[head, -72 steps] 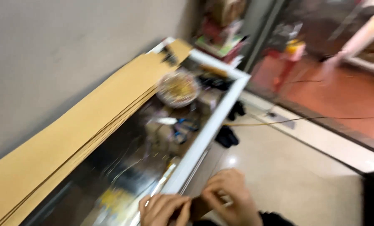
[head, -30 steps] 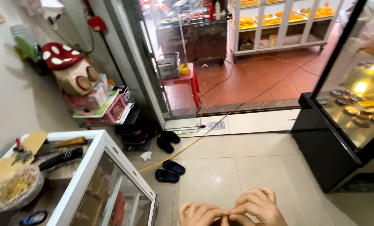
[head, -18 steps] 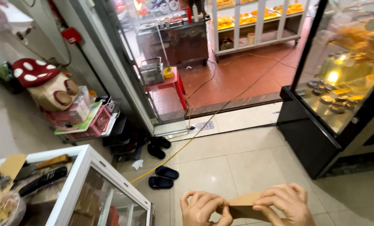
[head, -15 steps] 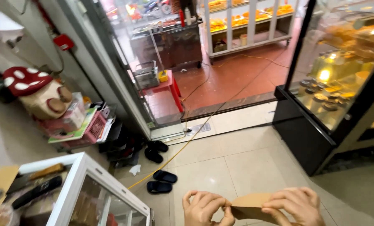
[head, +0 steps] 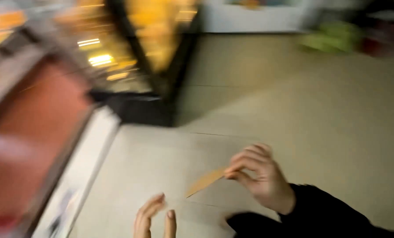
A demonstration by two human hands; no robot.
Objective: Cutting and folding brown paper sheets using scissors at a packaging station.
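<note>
Right hand pinches the thin flat brown cardboard strip by one end, held out over the pale tiled floor, while left hand hangs open, empty, below its free end.

Tan brown paper strip, black sleeve, pale beige floor tiles

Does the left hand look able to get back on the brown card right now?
Probably yes. The left hand is open and empty just below the free end of the brown card, which the right hand pinches at the other end. Only bare floor shows between them, though the view is blurred.
</note>
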